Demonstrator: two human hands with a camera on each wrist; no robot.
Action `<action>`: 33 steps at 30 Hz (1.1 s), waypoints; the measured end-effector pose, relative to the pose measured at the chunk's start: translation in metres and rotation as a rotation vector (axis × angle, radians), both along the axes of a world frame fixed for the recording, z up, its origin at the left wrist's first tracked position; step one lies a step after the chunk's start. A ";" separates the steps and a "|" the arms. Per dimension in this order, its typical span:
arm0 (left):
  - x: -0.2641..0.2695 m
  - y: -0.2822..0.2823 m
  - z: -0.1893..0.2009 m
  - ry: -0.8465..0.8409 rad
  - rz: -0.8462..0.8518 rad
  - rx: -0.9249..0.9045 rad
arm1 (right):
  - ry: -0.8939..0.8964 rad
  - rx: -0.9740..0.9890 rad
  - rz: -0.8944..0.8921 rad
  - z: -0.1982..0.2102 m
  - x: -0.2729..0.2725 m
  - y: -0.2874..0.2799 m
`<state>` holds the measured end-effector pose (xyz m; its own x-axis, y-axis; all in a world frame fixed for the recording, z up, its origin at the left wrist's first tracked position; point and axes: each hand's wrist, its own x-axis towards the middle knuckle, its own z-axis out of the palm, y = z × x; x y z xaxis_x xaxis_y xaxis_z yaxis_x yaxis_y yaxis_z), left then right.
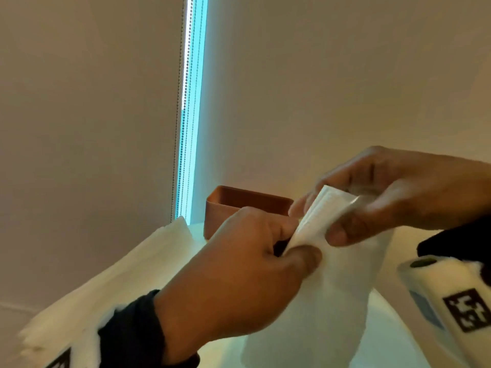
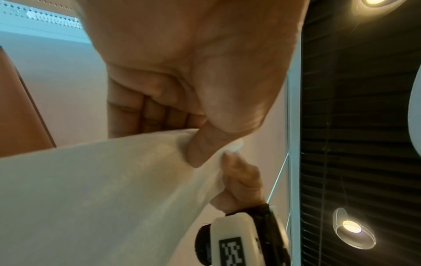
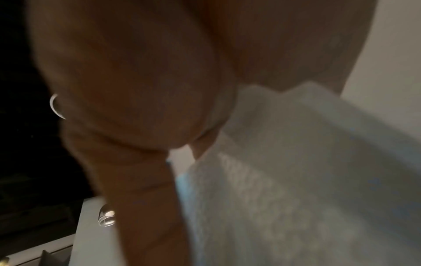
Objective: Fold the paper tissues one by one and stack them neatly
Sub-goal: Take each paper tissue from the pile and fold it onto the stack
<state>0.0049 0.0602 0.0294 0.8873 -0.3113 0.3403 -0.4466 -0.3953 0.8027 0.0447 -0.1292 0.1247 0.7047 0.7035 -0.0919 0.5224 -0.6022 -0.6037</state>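
Note:
A white paper tissue (image 1: 318,282) hangs in the air in front of me, held by its upper edge. My left hand (image 1: 292,245) pinches that edge between thumb and fingers. My right hand (image 1: 342,216) pinches the same edge just to the right, thumb in front. The left wrist view shows the left thumb (image 2: 202,149) pressed on the tissue (image 2: 102,198), with the right hand (image 2: 241,181) behind it. In the right wrist view the tissue (image 3: 296,180) hangs blurred beside the right hand's palm (image 3: 141,90). A pile of white tissues (image 1: 87,296) lies at the lower left.
A brown open box (image 1: 239,205) stands on the pale table (image 1: 390,330) behind my hands, near a wall with a window-blind chain (image 1: 183,115). Wrist devices with square markers sit on both arms (image 1: 457,301).

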 end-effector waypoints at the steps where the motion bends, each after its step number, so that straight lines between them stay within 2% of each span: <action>1: -0.005 0.006 0.001 0.008 0.020 -0.017 | -0.002 0.073 0.006 -0.001 0.005 0.006; 4: -0.023 0.032 0.000 0.028 0.077 -0.108 | 0.010 0.329 -0.030 -0.001 0.018 0.020; 7: -0.039 0.061 -0.002 -0.074 0.222 -0.227 | 0.067 0.525 -0.088 0.003 0.034 0.037; 11: -0.053 0.095 -0.003 -0.272 0.471 -0.324 | 0.224 0.599 -0.082 0.000 0.057 0.068; 13: -0.056 0.109 -0.009 -0.283 0.553 -0.294 | 0.303 0.596 -0.085 -0.011 0.069 0.089; 16: -0.061 0.126 -0.025 -0.143 0.630 -0.186 | 0.356 0.542 -0.149 -0.043 0.080 0.120; 18: -0.064 0.132 -0.036 -0.042 0.695 -0.021 | 0.323 0.477 -0.200 -0.071 0.086 0.139; 21: -0.064 0.134 -0.046 0.058 0.763 0.257 | 0.063 0.208 -0.238 -0.107 0.101 0.164; 23: -0.059 0.137 -0.051 0.090 0.777 0.384 | -0.030 0.082 -0.254 -0.120 0.108 0.177; 33: -0.049 0.146 -0.066 0.229 0.772 0.568 | -0.312 -0.179 -0.276 -0.154 0.126 0.189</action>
<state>-0.0438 0.2065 -0.0364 0.9416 0.3169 0.1139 0.2386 -0.8665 0.4384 0.1709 0.0599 -0.0295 0.8770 0.4777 0.0517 0.4681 -0.8251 -0.3165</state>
